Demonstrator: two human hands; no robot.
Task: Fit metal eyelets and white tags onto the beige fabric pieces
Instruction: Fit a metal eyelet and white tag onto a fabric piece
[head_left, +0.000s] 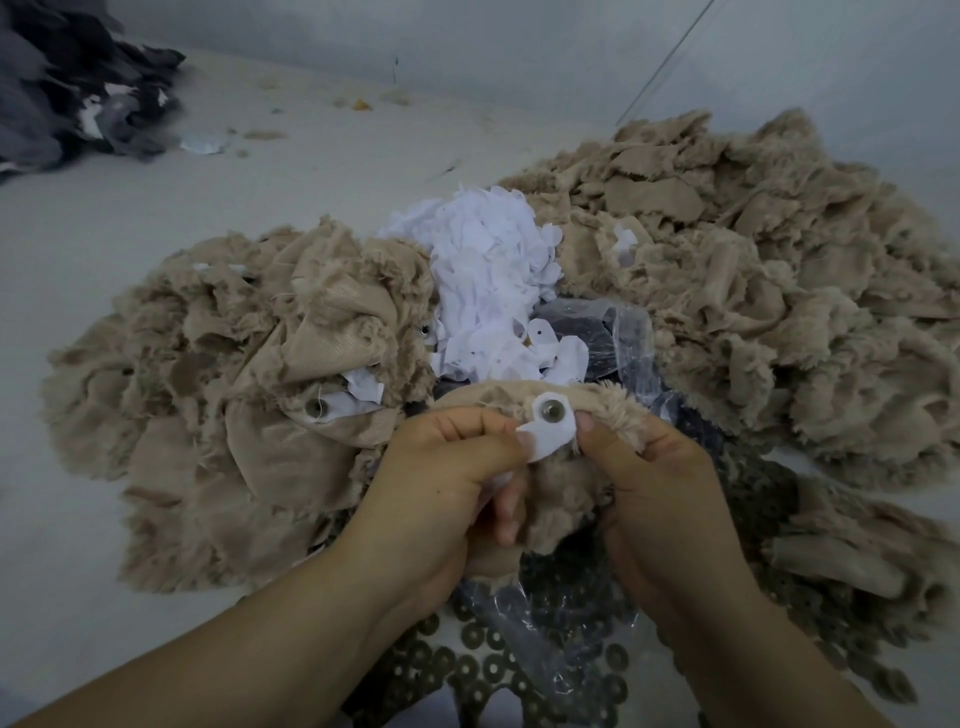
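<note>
Left hand (457, 467): white tag (548, 428) pinched.
Right hand (649, 467): beige fabric piece (561, 493) gripped at 3 o'clock of the eyelet (552, 411).
Writing: none legible.

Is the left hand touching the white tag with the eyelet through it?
Touching. The head view shows the left hand pinching the white tag's lower-left edge.

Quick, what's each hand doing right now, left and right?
Left hand: pinching the white tag against the beige fabric piece.
Right hand: gripping the same fabric piece beside the metal eyelet.
</note>
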